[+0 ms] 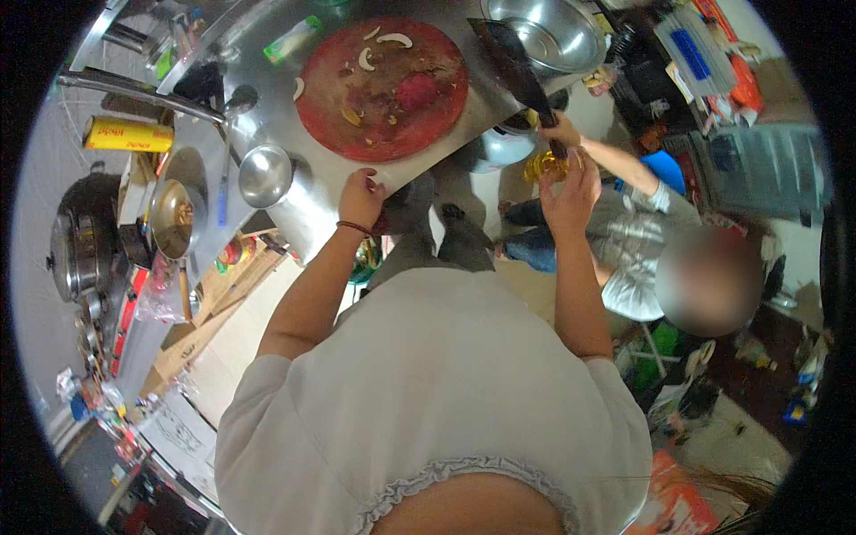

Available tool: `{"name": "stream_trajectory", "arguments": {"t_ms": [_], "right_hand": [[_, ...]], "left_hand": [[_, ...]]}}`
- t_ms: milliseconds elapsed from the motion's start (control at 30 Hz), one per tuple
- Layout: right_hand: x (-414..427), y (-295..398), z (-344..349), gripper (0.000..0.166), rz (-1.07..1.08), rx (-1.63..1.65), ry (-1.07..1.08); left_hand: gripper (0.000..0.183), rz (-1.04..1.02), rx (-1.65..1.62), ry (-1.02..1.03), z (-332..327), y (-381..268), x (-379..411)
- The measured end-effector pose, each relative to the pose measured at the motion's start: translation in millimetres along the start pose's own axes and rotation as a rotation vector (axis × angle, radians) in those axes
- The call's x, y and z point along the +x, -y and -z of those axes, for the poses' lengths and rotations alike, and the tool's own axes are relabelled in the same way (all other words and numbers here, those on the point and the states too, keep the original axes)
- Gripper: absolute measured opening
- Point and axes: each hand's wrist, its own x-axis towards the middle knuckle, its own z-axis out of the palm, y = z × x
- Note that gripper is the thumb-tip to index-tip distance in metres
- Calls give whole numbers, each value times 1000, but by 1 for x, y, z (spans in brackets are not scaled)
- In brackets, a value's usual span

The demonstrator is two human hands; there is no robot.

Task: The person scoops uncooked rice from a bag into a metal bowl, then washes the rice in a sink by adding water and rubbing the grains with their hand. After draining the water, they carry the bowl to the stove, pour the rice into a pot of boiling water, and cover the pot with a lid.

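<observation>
A broad, dark-bladed kitchen knife (511, 63) is held out over the right end of the steel counter (321, 190). My right hand (574, 194) has its fingertips at the lower end of the handle. Another person's hand (565, 130) is around the handle just above mine. At the counter's front edge is my left hand (361, 200), fingers curled; what lies under them is hidden. Beyond it sits a round red chopping board (381, 137) with several pale curved slices (394, 41) and small scraps. One slice hangs at its left rim.
A steel basin (562, 30) stands at the back right, a small steel bowl (265, 176) left of the board. Further left are a frying pan (172, 224), a yellow cylinder (130, 135) and a lidded pot (80, 257). A person (628, 234) is close on my right.
</observation>
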Motion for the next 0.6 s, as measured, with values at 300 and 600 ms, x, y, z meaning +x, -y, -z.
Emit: {"name": "stream_trajectory", "arguments": {"t_ms": [300,600], "right_hand": [[85,-69,-58,57,-41,-7,383],[101,-96,-109,37,45,324,916]], "left_hand": [[34,179,-35,-94,-19,-27,35],[78,-25,357,67,-62,-75,166]]}}
